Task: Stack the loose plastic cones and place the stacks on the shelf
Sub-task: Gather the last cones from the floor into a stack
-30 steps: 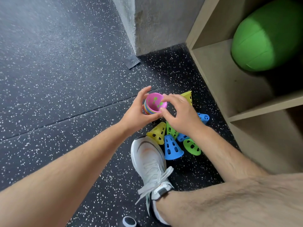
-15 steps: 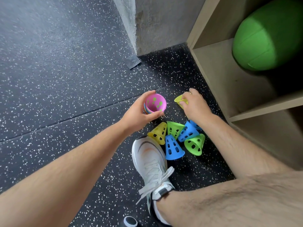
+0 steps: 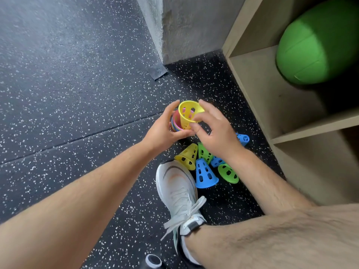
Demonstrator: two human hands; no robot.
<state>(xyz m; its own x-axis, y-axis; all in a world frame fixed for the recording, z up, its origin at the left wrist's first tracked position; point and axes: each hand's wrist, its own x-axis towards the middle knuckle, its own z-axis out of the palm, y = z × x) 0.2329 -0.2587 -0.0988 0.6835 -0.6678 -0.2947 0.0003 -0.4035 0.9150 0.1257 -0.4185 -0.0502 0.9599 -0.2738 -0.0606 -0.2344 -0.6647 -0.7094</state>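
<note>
Between the two hands | left hand [image 3: 161, 131] cupped the nested cone stack [image 3: 175, 124] round its side | right hand [image 3: 215, 129] pinched a yellow cone [image 3: 187, 113] by its wall at the stack's open end | loose cones [image 3: 204, 174] lay on the floor beneath the right wrist; shelf [image 3: 262, 90] beyond that hand | judged light, thin, springy, smooth plastic; grip at rim or holes, squeeze gently

A grey concrete pillar [image 3: 186, 26] with a rough, stained face stands at top centre. Black rubber floor [image 3: 68, 94] flecked with white spreads left of and below the pillar, crossed by a thin seam [image 3: 77, 140]. A grey tape patch [image 3: 157, 71] lies at the pillar's foot. A large green ball [image 3: 318, 41] sits right of the pillar. Well below the pillar is a white laced running shoe [image 3: 176, 191], and farther down a small round black-and-white object [image 3: 153, 261].
</note>
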